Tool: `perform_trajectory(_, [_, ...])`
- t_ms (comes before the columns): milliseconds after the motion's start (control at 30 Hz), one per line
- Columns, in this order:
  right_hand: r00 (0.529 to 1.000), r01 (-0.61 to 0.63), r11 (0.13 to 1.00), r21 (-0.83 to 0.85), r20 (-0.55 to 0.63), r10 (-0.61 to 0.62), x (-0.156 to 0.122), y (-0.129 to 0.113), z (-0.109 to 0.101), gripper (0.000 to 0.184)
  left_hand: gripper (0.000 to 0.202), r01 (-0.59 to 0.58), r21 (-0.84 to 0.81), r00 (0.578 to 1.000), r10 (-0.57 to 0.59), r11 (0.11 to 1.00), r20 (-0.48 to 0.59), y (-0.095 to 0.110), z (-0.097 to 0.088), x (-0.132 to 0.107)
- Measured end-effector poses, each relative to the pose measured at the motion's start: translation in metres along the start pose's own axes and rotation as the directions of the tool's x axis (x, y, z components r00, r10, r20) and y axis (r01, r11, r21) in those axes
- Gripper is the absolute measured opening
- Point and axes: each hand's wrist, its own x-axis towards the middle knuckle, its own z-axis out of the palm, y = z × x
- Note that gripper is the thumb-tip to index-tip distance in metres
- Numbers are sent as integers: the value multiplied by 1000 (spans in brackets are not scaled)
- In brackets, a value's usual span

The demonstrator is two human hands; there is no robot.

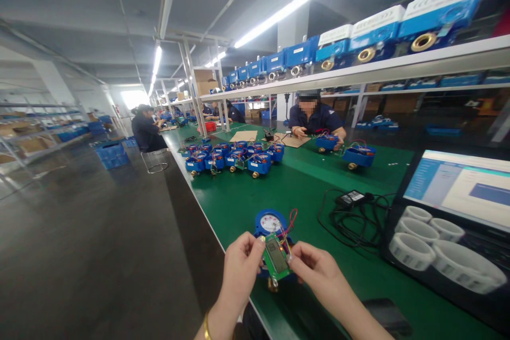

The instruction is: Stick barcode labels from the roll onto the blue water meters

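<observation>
A blue water meter (270,221) with a white dial lies on the green bench near its front edge. A small green circuit board (276,257) with a grey display and red and blue wires is held just over the meter's near side. My left hand (240,266) pinches the board's left edge. My right hand (314,267) pinches its right edge. Both hands have their fingers closed on the board.
Several blue meters (235,158) stand grouped farther along the green bench (311,186). A laptop (462,191) with white plastic rings (422,234) on it sits at right, beside a black power adapter and cable (350,202). A seated person (314,119) works opposite. Shelves hold blue meters (358,37).
</observation>
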Motion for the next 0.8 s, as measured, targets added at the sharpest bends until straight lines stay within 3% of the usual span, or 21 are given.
perform_trajectory(200, [1000,7,1000,17,-15,-7,-1,-3,0,28,37,0,-10,1000,0,1000,-7,-2,0,1])
perform_trajectory(333, [1000,2,993,118,-25,1,1,-3,1,32,43,-12,-46,1000,11,999,-22,-1,-1,0])
perform_trajectory(500, [964,-20,990,138,-260,55,8,11,10,28,52,-46,-129,999,42,991,-32,-5,-6,-3])
perform_trajectory(667, [887,-20,1000,2,-461,19,14,19,13,21,47,-64,-84,994,56,994,-94,-37,-8,3])
perform_trajectory(733, [861,-33,999,-41,-508,7,14,15,14,22,58,-33,-93,992,22,995,-122,-50,-5,7])
perform_trajectory(800, [857,-42,997,-71,-515,-1,14,9,16,23,68,43,-134,997,-52,990,-58,-57,0,11])
